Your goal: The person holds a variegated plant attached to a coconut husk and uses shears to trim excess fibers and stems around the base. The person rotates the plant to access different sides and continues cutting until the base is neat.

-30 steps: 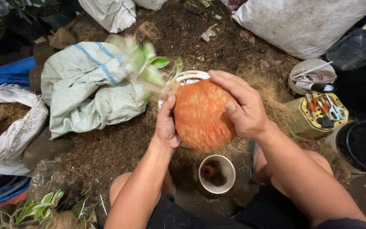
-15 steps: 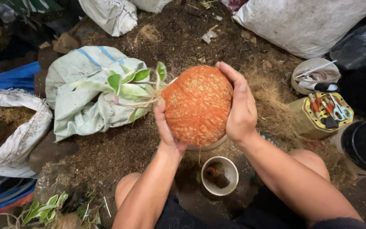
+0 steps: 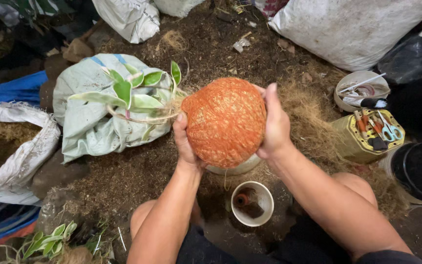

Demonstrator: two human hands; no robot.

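Observation:
I hold a round ball wrapped in orange string between both hands, above the soil-covered ground. My left hand cups its left and lower side. On the right side, my right hand presses flat against it. A small plant with green-and-cream leaves sticks out sideways from the ball's upper left. Under the ball a white bowl's rim shows.
A small white cup stands on the ground near my knees. A pale woven sack lies left, an open sack of brown fibre farther left. A yellow tin with scissors and tools, a white bowl and a black bucket sit right.
The ball has been turned in my hands, so the plant now points left instead of upward. My hands shifted around the ball, still gripping it.

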